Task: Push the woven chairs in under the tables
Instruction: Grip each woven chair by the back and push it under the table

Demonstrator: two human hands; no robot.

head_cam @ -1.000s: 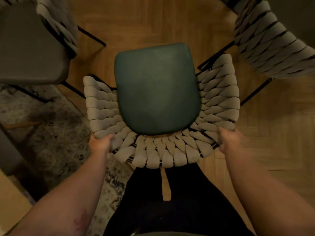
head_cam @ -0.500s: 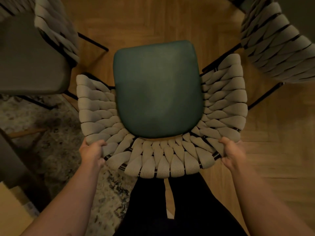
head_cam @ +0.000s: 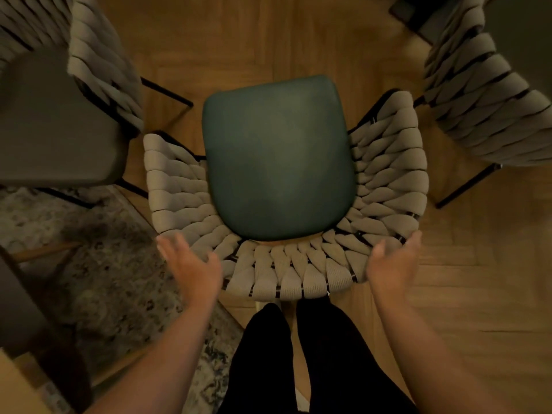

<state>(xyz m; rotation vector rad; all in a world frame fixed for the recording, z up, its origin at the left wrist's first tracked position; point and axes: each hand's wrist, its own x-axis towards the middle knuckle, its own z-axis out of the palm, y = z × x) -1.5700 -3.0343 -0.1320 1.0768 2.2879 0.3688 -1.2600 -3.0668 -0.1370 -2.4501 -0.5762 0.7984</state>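
Spread left hand (head_cam: pixel 191 265), spread right hand (head_cam: pixel 391 264), beside woven chair (head_cam: pixel 286 273) back, green cushion (head_cam: pixel 277 159) on seat

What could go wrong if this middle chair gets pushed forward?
The left hand and right hand are open, not gripping the woven chair, so a push may skew it.
Its arm on the right sits close to the neighbouring chair and could knock it.
The rug edge may catch a leg.
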